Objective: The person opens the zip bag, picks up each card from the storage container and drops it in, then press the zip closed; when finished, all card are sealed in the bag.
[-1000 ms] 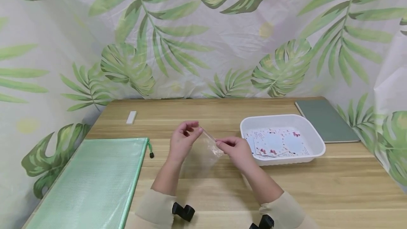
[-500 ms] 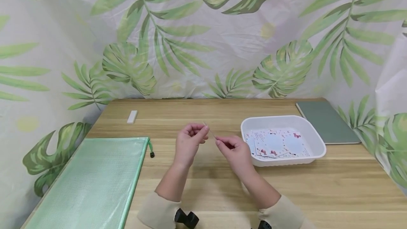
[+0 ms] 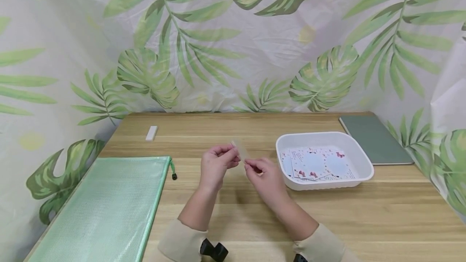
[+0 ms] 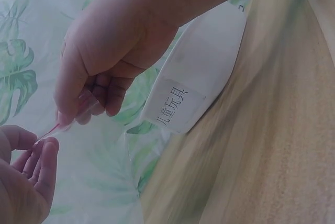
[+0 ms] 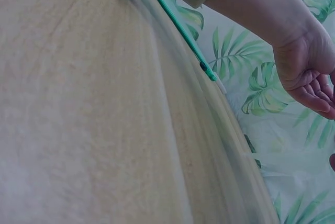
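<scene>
Over the middle of the table, a small clear plastic bag [image 3: 240,151] is stretched between both hands. My left hand [image 3: 216,164] pinches its left end between thumb and fingers. At the other end, my right hand [image 3: 267,178] holds the edge with thumb and forefinger. A red line along the bag's edge [image 4: 49,132] shows in the left wrist view, where both the right hand [image 4: 112,51] and left hand [image 4: 26,179] appear. The right wrist view has the left hand [image 5: 309,72] at its right side; the bag is hard to make out there.
A white plastic tray [image 3: 324,184] with printed cards [image 3: 316,165] stands to the right. Behind it lies a grey-green notebook [image 3: 375,138]. On the left is a green mesh zip pouch [image 3: 105,201], and a small white block [image 3: 151,133] lies farther back.
Both hands have drawn closer together, the left shifting right. The bag hung down below the hands a second ago; now it shows as a small translucent strip angled up between them.
</scene>
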A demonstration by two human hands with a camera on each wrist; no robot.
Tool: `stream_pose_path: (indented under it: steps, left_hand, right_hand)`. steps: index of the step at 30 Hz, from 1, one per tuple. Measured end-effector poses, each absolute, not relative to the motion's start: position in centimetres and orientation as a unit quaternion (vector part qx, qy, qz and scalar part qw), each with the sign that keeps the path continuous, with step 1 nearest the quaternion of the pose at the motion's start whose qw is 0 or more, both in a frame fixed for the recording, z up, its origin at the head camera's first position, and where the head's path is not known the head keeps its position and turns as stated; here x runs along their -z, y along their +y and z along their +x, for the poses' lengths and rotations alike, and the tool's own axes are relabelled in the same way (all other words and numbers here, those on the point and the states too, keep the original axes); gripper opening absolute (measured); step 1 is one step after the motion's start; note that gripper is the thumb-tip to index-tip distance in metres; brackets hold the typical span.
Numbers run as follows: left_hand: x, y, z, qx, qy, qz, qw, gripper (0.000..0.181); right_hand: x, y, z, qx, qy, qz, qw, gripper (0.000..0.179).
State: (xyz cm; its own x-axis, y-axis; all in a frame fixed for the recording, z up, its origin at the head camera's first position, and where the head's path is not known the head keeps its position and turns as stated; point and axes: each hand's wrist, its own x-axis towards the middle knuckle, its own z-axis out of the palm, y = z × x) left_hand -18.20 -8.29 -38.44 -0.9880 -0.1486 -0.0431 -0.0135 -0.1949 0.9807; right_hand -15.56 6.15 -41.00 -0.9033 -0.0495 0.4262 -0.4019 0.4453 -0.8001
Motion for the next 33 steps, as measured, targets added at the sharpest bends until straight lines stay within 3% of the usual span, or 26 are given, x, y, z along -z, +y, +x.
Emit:
stream_pose_path:
  steps: [6,15,22,28,33]
  left_hand:
    - [38.4,-8.2,-18.1,0.770,-0.635,0.056,0.040,0.017]
    - [38.5,-8.6,-18.1,0.761,-0.648,0.031,0.034,0.018]
    - [38.6,-9.1,-18.5,0.756,-0.654,0.002,0.008,0.024]
    - [38.6,-9.3,-18.5,0.747,-0.664,-0.025,-0.021,0.026]
    - [38.4,-9.0,-18.3,0.734,-0.677,-0.038,-0.026,0.028]
  right_hand:
    - [41.0,6.2,-15.7,-0.515,-0.834,0.114,0.160,0.014]
    - [40.4,6.7,-16.5,-0.618,-0.786,0.023,0.013,0.013]
    - [40.1,7.3,-16.9,-0.664,-0.745,0.019,-0.067,0.022]
    - [39.8,7.7,-16.8,-0.665,-0.740,0.045,-0.087,0.022]
    - [39.9,7.5,-16.8,-0.652,-0.754,0.055,-0.057,0.018]
